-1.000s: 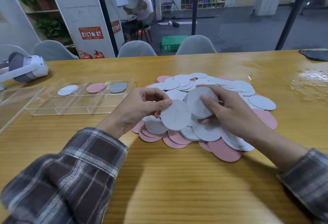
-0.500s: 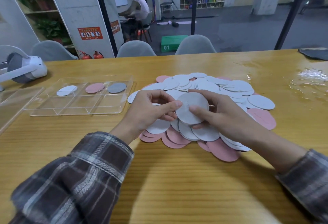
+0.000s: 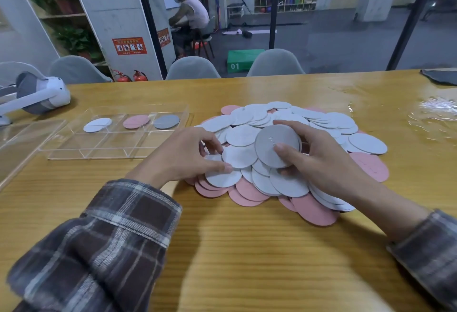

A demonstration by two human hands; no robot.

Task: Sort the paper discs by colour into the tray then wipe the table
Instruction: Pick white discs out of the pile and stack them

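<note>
In the head view, a grey disc [image 3: 272, 143] is gripped by the right hand [image 3: 321, 165] above a pile of white and pink discs [image 3: 321, 123] heaped on the yellow wooden table [image 3: 247, 249]. The left hand [image 3: 183, 155] is curled at the pile's edge, its thumb laid on a white disc [image 3: 220, 178]; whether that disc is gripped cannot be told. A clear tray [image 3: 118, 149] is set well to the left, three sorted discs [image 3: 136, 121] in its far compartments. A wet patch [image 3: 435, 113] is seen at the right, with grey chairs [image 3: 274, 64] and a glass wall behind
</note>
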